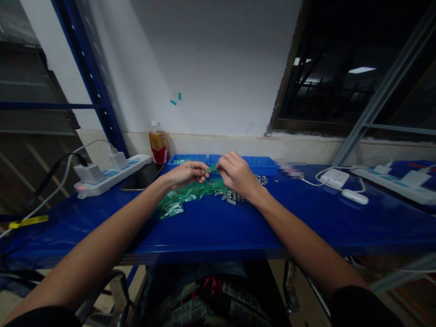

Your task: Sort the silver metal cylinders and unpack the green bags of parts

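Between my two hands, above the middle of the blue table, a small green plastic bag is stretched. My left hand point(191, 175) pinches its left end, and my right hand point(235, 174) has its fingers closed on the right end. Below them lies a spread pile of green plastic bags point(185, 194). Small silvery metal parts point(231, 198) are heaped under and beside my right hand. Behind the hands stand blue trays point(262, 165); the left one point(169, 163) holds small greenish items. My right fingers partly hide the bag.
A drink bottle point(158, 143), a dark phone point(143, 177) and a power strip point(114, 175) stand at the left of the blue table point(218, 231). White chargers point(335, 178) and another power strip point(398, 184) with cables lie at the right.
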Available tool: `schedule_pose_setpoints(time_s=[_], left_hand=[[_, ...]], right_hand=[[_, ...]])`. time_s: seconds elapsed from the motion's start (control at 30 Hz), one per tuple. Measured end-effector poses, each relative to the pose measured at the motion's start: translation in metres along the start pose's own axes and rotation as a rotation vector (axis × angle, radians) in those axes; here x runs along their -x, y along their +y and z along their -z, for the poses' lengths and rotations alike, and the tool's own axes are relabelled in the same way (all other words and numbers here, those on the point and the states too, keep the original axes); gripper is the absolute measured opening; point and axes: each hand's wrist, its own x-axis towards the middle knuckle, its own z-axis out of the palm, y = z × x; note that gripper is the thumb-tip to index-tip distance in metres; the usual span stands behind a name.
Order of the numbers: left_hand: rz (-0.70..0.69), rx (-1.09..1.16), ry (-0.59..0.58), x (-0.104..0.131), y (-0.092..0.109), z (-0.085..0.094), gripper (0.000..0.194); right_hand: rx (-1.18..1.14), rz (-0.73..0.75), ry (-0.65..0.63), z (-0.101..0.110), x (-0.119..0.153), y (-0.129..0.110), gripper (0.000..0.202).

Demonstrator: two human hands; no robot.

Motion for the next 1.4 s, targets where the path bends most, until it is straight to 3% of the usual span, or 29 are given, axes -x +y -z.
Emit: schedule_pose_setpoints(time_s=[0.23, 0.47, 0.53, 0.63, 0.7, 0.8, 0.87, 0.97, 1.07, 1.17, 1.27, 1.4], left_hand=[[0.05, 0.157, 0.048, -0.001, 0.002, -0.004, 0.018], [-0.114, 0.148, 0.166, -0.003, 0.003, 0.0, 0.025], [-0.2, 0.077, 0.212, -0.004, 0.002, -0.002, 0.025], [-0.355, -0.135, 0.286, -0.006, 0.0, -0.008, 0.025], [-0.433, -0.289, 0.295, -0.007, -0.002, -0.014, 0.025], [-0.482, -0.427, 0.264, -0.008, -0.006, -0.026, 0.03], [-0.481, -0.477, 0.268, -0.009, -0.009, -0.031, 0.033], [-0.443, -0.619, 0.369, -0.009, -0.014, -0.032, 0.029], [-0.434, -0.813, 0.434, -0.009, -0.016, -0.028, 0.02], [-0.539, -0.872, 0.407, -0.009, -0.018, -0.03, 0.014], [-0.649, -0.858, 0.388, -0.007, -0.017, -0.037, 0.014], [-0.637, -0.864, 0.336, -0.005, -0.015, -0.045, 0.019]], right_hand=[[0.005, 0.077, -0.036, 0.0, -0.001, -0.006, 0.017], [-0.068, -0.033, -0.127, -0.003, 0.0, -0.008, 0.01], [-0.135, -0.132, -0.098, -0.008, 0.002, -0.004, 0.006], [-0.257, -0.35, -0.006, -0.021, 0.005, 0.005, 0.026], [-0.387, -0.571, 0.07, -0.032, 0.007, 0.012, 0.036], [-0.688, -0.94, 0.124, -0.044, 0.007, 0.021, 0.047], [-0.878, -1.052, 0.146, -0.045, 0.006, 0.027, 0.044], [-0.964, -1.029, 0.281, -0.039, 0.004, 0.034, 0.039], [-0.887, -0.963, 0.379, -0.032, 0.005, 0.042, 0.039], [-0.69, -0.867, 0.343, -0.029, 0.009, 0.044, 0.034], [-0.426, -0.676, 0.244, -0.028, 0.011, 0.037, 0.028], [-0.29, -0.434, 0.173, -0.03, 0.011, 0.022, 0.025]])
